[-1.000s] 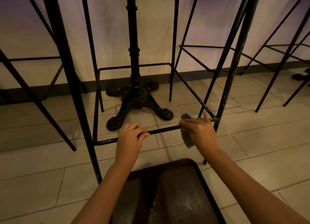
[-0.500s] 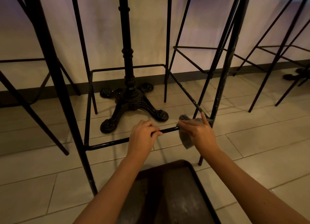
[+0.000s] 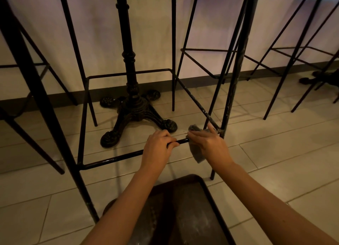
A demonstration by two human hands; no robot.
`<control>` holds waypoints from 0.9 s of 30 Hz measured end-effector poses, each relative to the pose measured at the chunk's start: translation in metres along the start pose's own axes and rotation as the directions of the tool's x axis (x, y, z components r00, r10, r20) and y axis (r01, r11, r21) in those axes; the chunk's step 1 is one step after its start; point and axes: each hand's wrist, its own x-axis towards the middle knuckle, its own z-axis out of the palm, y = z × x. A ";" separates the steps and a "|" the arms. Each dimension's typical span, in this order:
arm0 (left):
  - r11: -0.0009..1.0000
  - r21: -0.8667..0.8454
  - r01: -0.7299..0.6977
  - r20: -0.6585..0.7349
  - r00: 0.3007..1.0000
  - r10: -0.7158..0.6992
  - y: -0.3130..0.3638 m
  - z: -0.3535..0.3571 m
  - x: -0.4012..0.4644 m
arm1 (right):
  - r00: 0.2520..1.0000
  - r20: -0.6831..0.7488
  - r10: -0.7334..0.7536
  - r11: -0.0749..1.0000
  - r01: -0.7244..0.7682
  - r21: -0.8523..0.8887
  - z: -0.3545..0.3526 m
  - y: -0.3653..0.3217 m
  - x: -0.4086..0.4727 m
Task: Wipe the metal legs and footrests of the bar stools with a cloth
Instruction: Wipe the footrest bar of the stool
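Pale tiled floor (image 3: 275, 162) under a dim cream wall, crossed by thin black metal bar stool legs; ornate black cast-iron table base (image 3: 134, 112) standing behind the nearest stool's frame

Black round-bar metal footrest (image 3: 113, 158) running nearly level from lower left up toward the right, meeting the scuffed black right front leg (image 3: 236, 79) at a corner just beyond the right hand. Left hand (image 3: 157, 149) curled over the bar from above, fingers wrapped round it, steadying. Right hand (image 3: 211, 145) just beside it on the same bar, toward the corner, pressing a small grey crumpled cloth (image 3: 197, 153) onto the rail with fingers bent over it and the forefinger stretched toward the leg joint; cloth hanging in a fold below the bar and poking out above the knuckles

Judging by this: right hand nearer the corner, so probably a short slide along the bar's long axis to the joint, then up the leg or round onto the side rail (image 3: 194, 98), which looks flecked with pale wear or dust. Left stretch of the footrest glossy, faint highlights along it. Dark brown square stool seat (image 3: 183, 217) low in view between the forearms
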 end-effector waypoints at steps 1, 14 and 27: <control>1.000 -0.005 -0.002 -0.002 1.000 0.002 0.000 0.000 0.000 | 1.000 0.020 0.017 1.000 -0.017 0.011 -0.001 0.002 -0.001; 0.999 -0.033 0.006 -0.014 1.000 -0.006 -0.001 -0.001 -0.001 | 0.898 0.321 0.302 0.909 -0.372 0.187 0.014 0.017 -0.009; 0.999 -0.040 0.007 0.006 1.000 -0.006 -0.003 -0.002 -0.001 | 0.866 0.315 0.389 0.886 -0.445 0.129 0.001 0.018 -0.006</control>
